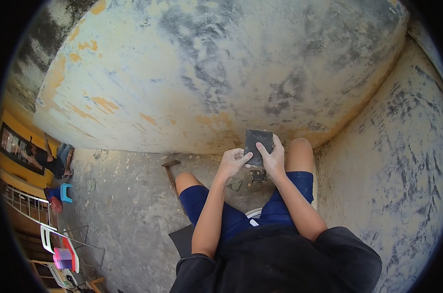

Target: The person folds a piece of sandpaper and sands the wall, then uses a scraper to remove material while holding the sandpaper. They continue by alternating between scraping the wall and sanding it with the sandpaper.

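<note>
A dark, flat rectangular piece (256, 139) is held up between both hands, in front of the lower wall. My left hand (233, 162) pinches its lower left edge, with the thumb on its face. My right hand (273, 157) grips its right side, the thumb lying across the face and the fingers behind it. Pale dust covers the fingers of both hands. Below the hands, small dark scraps (258, 176) lie on the floor between the knees.
A patchy, peeling wall (221, 63) rises ahead and another wall (382, 161) stands at right. A hammer-like tool (171, 168) and a dark sheet (182, 240) lie by the left leg. Far left are a person (55, 161), a blue stool (65, 193) and a metal rack (28, 205).
</note>
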`<state>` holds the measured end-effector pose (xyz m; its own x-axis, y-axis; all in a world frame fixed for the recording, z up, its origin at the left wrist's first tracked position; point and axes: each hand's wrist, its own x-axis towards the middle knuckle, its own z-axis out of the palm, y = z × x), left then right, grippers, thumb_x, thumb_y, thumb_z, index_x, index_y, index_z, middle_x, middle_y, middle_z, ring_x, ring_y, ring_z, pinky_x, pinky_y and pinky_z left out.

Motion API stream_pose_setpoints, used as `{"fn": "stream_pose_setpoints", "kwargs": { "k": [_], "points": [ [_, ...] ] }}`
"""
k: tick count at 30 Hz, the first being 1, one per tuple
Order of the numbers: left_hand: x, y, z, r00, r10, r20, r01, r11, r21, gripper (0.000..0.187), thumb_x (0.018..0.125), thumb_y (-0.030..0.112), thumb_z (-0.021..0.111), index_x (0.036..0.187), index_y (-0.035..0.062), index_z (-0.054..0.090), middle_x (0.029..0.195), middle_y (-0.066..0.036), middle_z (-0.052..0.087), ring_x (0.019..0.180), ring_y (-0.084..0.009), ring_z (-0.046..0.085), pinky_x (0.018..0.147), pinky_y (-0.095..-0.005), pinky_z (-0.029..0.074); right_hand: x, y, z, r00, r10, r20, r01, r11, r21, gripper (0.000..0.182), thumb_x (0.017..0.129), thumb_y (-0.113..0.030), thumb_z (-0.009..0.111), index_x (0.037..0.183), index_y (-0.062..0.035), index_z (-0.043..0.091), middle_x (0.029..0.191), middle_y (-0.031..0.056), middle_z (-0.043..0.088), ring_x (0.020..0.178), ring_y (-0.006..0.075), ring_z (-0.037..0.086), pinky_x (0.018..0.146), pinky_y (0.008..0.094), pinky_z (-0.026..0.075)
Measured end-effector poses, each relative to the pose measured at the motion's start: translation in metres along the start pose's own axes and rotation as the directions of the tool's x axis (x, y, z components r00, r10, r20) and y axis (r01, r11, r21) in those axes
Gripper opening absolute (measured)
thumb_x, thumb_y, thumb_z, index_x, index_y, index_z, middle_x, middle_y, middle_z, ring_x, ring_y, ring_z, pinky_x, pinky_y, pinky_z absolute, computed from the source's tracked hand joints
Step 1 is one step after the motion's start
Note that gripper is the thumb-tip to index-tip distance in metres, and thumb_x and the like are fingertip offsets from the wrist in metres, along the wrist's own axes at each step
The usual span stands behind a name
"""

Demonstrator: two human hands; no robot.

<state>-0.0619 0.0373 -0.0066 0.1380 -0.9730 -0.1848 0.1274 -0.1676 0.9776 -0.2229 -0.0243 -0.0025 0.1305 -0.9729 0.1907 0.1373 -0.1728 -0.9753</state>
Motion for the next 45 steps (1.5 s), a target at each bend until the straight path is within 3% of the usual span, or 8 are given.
{"fn": "stream_pose_setpoints", "kwargs": {
  "k": [7,9,14,21,26,35,41,45],
  "points": [
    [-0.007,0.01,-0.013,0.997,-0.078,0.017,0.076,0.993,0.086,0.03,0.093,0.022,0.083,0.096,-0.0062,0.073,0.081,-0.01,0.075,0.069,-0.0132,0.069,0.067,-0.0263,0.055,-0.003,-0.008,0.005,0.999,-0.023,-0.024,0.022,0.999,-0.046,0.029,0.095,-0.006,0.075,0.12,0.0012,0.063,0.108,0.0093,0.073,0.097,0.0166,0.067,0.09,0.0314,0.052],
    [-0.007,0.011,-0.017,0.999,-0.049,0.018,0.047,0.996,0.077,0.031,0.092,0.024,0.084,0.094,-0.0059,0.073,0.079,-0.011,0.075,0.067,-0.0129,0.068,0.066,-0.026,0.054,0.001,-0.012,0.003,0.994,0.093,0.061,-0.101,0.982,0.16,0.029,0.094,-0.005,0.075,0.12,0.0011,0.064,0.108,0.0074,0.073,0.096,0.0139,0.067,0.088,0.0293,0.053],
    [-0.009,0.018,-0.024,0.996,-0.061,0.064,0.054,0.992,0.111,0.032,0.092,0.026,0.084,0.096,-0.0036,0.073,0.077,-0.008,0.074,0.067,-0.0117,0.068,0.065,-0.0258,0.054,0.005,-0.026,0.0,0.959,0.207,0.193,-0.246,0.946,0.212,0.029,0.094,-0.009,0.078,0.119,0.003,0.069,0.11,0.0085,0.075,0.095,0.0131,0.069,0.086,0.0288,0.055],
    [-0.002,0.006,-0.032,0.995,0.07,0.074,-0.074,0.995,0.063,0.031,0.099,0.029,0.077,0.107,-0.0005,0.072,0.092,-0.004,0.074,0.078,-0.0104,0.067,0.074,-0.0273,0.054,0.009,-0.024,0.015,0.968,0.134,0.213,-0.169,0.974,0.151,0.025,0.097,-0.011,0.076,0.116,0.0048,0.072,0.11,0.0073,0.076,0.095,0.0125,0.069,0.086,0.0291,0.055],
    [-0.001,0.003,-0.034,0.989,0.147,0.003,-0.147,0.982,0.118,0.03,0.104,0.029,0.071,0.103,-0.001,0.072,0.09,0.003,0.069,0.079,-0.0051,0.06,0.075,-0.0241,0.048,0.007,-0.022,0.029,0.979,0.122,0.162,-0.132,0.99,0.052,0.03,0.096,-0.013,0.078,0.119,0.0048,0.069,0.11,0.0085,0.076,0.096,0.0132,0.069,0.086,0.0293,0.055],
    [-0.001,0.024,-0.02,0.94,0.274,-0.201,-0.254,0.96,0.121,0.033,0.101,0.029,0.074,0.089,-0.001,0.071,0.075,0.006,0.058,0.07,-0.0045,0.048,0.064,-0.0251,0.042,0.011,-0.024,0.047,0.983,0.148,0.11,-0.165,0.974,0.156,0.035,0.094,-0.016,0.081,0.119,0.0044,0.066,0.109,0.0095,0.075,0.096,0.0136,0.069,0.088,0.0295,0.056],
    [0.003,0.017,-0.001,0.912,0.325,-0.25,-0.319,0.946,0.064,0.033,0.101,0.027,0.074,0.082,0.0017,0.065,0.075,0.007,0.057,0.071,-0.0041,0.046,0.064,-0.0251,0.041,0.01,-0.03,0.037,0.978,0.169,0.125,-0.192,0.959,0.21,0.032,0.095,-0.014,0.08,0.119,0.0027,0.066,0.109,0.008,0.075,0.096,0.0118,0.068,0.087,0.029,0.056],
    [0.003,0.008,0.014,0.894,0.338,-0.295,-0.36,0.933,-0.023,0.029,0.104,0.026,0.071,0.089,0.0005,0.068,0.081,0.005,0.063,0.075,-0.0047,0.051,0.068,-0.0248,0.045,0.008,-0.02,0.034,0.979,0.163,0.124,-0.187,0.957,0.22,0.028,0.097,-0.012,0.077,0.118,0.003,0.066,0.109,0.0074,0.074,0.095,0.0109,0.068,0.085,0.0283,0.056]
  ]
}}
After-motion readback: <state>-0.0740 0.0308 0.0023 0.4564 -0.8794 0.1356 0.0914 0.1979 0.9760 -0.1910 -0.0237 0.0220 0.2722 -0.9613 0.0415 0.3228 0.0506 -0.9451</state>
